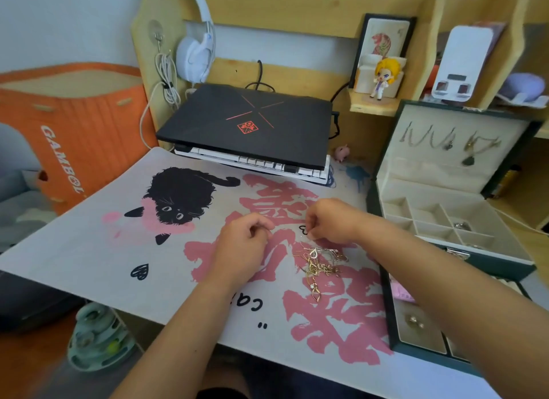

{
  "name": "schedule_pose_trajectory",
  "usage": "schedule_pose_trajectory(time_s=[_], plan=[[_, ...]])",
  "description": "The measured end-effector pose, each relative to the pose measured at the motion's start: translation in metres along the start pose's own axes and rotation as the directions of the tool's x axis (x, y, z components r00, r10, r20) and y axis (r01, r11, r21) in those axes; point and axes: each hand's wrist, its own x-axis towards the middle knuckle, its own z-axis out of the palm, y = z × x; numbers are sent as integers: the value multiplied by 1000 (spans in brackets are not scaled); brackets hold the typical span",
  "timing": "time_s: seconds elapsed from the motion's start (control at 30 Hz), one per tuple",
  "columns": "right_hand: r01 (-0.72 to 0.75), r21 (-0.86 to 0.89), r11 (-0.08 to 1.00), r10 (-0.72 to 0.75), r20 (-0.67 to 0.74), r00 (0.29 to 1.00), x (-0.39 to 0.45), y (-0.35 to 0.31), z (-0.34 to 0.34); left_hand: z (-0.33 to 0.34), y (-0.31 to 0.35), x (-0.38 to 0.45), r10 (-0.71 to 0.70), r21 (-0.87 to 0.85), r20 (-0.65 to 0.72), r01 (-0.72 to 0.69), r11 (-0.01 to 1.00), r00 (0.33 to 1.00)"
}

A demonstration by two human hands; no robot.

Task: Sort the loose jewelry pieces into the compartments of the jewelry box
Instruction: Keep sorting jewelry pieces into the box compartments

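Observation:
A tangle of gold and silver jewelry pieces (319, 263) lies on the printed desk mat (124, 259). Just above the pile, my left hand (243, 244) and my right hand (329, 220) hover with curled fingers; they seem to pinch a thin chain between them, but it is too fine to see clearly. The dark green jewelry box (451, 244) stands open at the right, with beige compartments. One compartment holds a small silver piece (462, 225). Necklaces (451, 143) hang inside the lid. A pulled-out lower tray (416, 333) holds small earrings (414, 320).
A closed black laptop (249, 122) rests on a white keyboard (258, 162) behind the mat. An orange basket (68, 131) stands at the left. A figurine (383, 78) and white gadgets sit on wooden shelves. A teal toy (98, 336) lies on the floor.

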Motion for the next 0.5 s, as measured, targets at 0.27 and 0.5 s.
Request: schedule_pose_trajectory(time_s=[0.27,0.5], plan=[[-92,378,921,48,123,991,-14,5,-21,-2,-4,0,21,-36,43,-20,999,999],[-23,427,904,-12,79,997,-39,-12,-49,-5,-2,-1,96,-166,156,-70,984,983]])
